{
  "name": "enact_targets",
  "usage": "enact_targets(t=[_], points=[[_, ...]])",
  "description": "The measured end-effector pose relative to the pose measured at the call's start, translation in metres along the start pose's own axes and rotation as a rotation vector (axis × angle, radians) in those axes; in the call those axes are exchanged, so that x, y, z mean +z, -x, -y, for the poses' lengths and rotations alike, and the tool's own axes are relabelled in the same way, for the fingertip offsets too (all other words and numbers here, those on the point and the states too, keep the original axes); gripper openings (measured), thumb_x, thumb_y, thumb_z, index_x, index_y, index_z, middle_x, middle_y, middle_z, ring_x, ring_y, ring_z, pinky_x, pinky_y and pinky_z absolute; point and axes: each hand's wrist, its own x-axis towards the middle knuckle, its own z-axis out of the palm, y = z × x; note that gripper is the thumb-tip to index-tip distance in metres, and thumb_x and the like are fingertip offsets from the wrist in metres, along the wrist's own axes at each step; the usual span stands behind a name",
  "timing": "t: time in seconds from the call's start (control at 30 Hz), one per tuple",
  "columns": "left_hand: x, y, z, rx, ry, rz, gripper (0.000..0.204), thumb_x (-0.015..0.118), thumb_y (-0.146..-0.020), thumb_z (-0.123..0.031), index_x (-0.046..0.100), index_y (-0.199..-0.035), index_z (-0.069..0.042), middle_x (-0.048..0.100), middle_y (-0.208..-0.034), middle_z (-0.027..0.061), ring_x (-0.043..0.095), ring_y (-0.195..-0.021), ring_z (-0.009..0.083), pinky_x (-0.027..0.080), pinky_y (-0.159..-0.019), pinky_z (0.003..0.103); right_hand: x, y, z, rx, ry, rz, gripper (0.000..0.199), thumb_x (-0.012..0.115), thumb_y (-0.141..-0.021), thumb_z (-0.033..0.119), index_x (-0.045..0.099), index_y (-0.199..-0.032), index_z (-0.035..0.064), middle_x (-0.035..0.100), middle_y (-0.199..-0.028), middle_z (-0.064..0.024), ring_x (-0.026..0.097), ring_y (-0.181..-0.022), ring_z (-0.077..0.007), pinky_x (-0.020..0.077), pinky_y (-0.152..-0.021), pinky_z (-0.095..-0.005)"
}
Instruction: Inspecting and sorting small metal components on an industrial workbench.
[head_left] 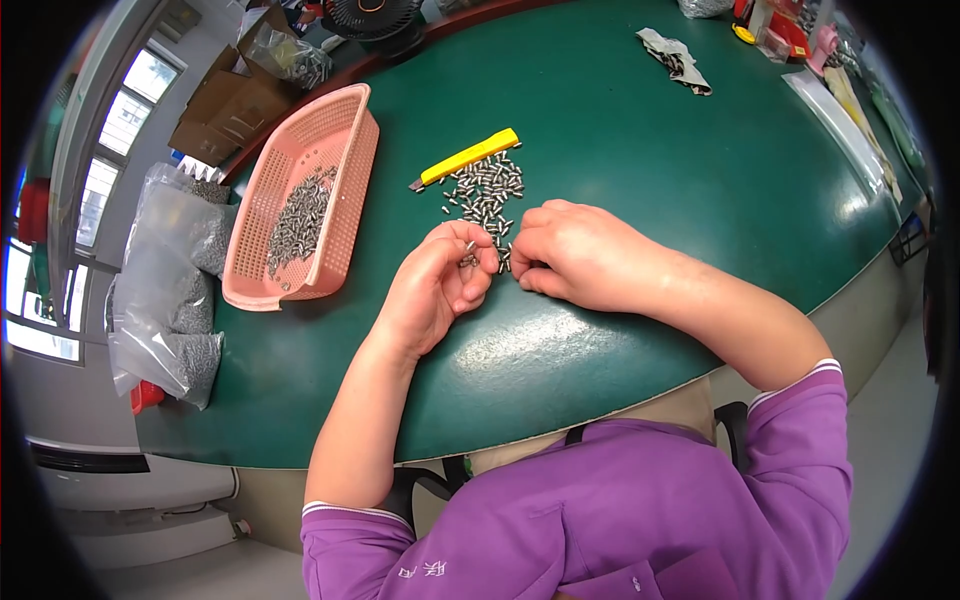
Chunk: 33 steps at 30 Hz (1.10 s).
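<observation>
The fingers of the left hand (440, 280) curl inward, palm turned up, with thumb and forefinger pinched on a few small metal pieces (468, 260) at their tips. The right hand (570, 252) lies knuckles up just beside it, fingers bent down onto the green table (640, 180); they touch the near edge of the loose pile of small metal pins (487, 195), but whether they grip any cannot be told. The pile spreads away from the hands toward the far side, ending at a yellow utility knife (468, 158) lying slantwise.

To the left stands a pink perforated plastic basket (330, 140) with a heap of the same pins inside. Farther left, at the table's edge, lie clear plastic bags (165, 290) filled with grey pins. A smaller crumpled bag (676, 58) rests far right.

Both forearms come in from the near edge, bare below purple sleeves, wrists resting on the table and angled toward each other.
</observation>
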Motion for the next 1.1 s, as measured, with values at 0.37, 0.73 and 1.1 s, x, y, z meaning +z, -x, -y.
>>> enact_targets(t=[0.37,0.73,1.1], points=[[0.003,0.003,0.003,-0.021,-0.228,0.057,0.016,0.059,-0.089,-0.015,0.052,-0.099,-0.005,0.055,-0.081,0.0018,0.039,-0.055,0.0037,0.030,-0.046,0.016,0.011,-0.013,-0.009,-0.104,-0.338,-0.331,0.011,0.065,-0.083,0.012,0.066,-0.091,0.0056,0.061,-0.085,-0.0061,0.058,-0.084,-0.0204,0.0475,-0.075,-0.0313],[0.003,0.000,0.003,0.007,-0.178,0.034,0.022,0.043,-0.096,-0.023,0.053,-0.093,-0.003,0.055,-0.077,0.0060,0.038,-0.051,0.0064,0.029,-0.044,0.018,0.004,-0.011,-0.021,-0.016,-0.189,-0.399,0.011,0.062,-0.082,0.008,0.064,-0.093,0.0063,0.060,-0.088,-0.0065,0.058,-0.086,-0.0222,0.0473,-0.078,-0.0333],[0.003,-0.002,0.002,0.020,-0.029,0.010,0.025,0.038,-0.094,-0.020,0.053,-0.095,0.000,0.056,-0.081,0.0077,0.037,-0.051,0.0083,0.031,-0.044,0.020,0.006,-0.007,-0.017,0.004,0.031,-0.214,0.011,0.068,-0.075,0.015,0.064,-0.084,0.0101,0.057,-0.089,-0.0057,0.055,-0.090,-0.0248,0.0466,-0.078,-0.0364]])
